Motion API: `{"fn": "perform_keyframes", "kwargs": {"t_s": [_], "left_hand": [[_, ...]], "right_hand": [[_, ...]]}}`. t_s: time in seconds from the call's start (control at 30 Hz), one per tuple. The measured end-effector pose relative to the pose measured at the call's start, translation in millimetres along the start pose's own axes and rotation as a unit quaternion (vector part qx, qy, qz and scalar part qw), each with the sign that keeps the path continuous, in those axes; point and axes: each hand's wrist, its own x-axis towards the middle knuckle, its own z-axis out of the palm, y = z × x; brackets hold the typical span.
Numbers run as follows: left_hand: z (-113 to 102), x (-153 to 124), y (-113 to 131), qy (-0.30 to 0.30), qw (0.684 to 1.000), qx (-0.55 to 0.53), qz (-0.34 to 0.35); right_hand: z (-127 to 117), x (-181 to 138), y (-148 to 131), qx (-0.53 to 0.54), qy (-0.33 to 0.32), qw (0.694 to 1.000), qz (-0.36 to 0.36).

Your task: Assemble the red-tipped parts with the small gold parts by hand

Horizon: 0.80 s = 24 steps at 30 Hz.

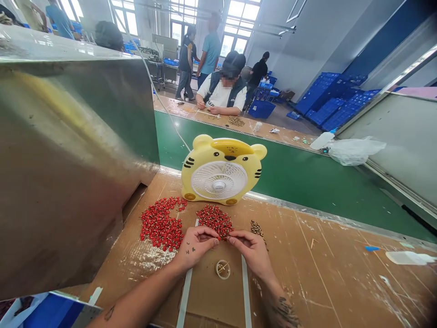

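Red, bead-like, gold-tipped small pieces (214, 219) lie heaped on the brown, scuffed, flat tabletop (290, 269), before the yellow plastic tiger-faced fan (223, 171). Your left hand (198, 246) and right hand (251, 253) sit slightly apart at the heap's near edge, fingertips drawn in; you cannot tell whether either clamps a piece. Judged light, stiff, probably slick: pinch the red body. Long axes point at mixed angles.

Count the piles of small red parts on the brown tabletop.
2. One pile of small red parts lies left of the bare left hand; another red pile lies in front of the yellow animal-faced plastic fan. The left hand or right hand may hide more.
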Motion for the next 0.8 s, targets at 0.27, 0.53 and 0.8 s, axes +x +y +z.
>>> {"fn": "perform_keyframes", "kwargs": {"t_s": [0.27,0.53,0.8], "left_hand": [[3.0,-4.3,1.5,-0.017,0.997,0.015,0.07],[0.4,-4.2,-1.5,-0.005,0.994,0.045,0.097],[-0.9,-4.2,-7.0,-0.001,0.998,0.042,0.042]], "right_hand": [[23.4,-4.2,-17.0,0.095,0.06,0.992,-0.048],[27.1,-5.6,-16.7,0.048,0.05,0.995,-0.067],[18.4,-6.7,-25.5,-0.009,-0.001,0.998,-0.066]]}}
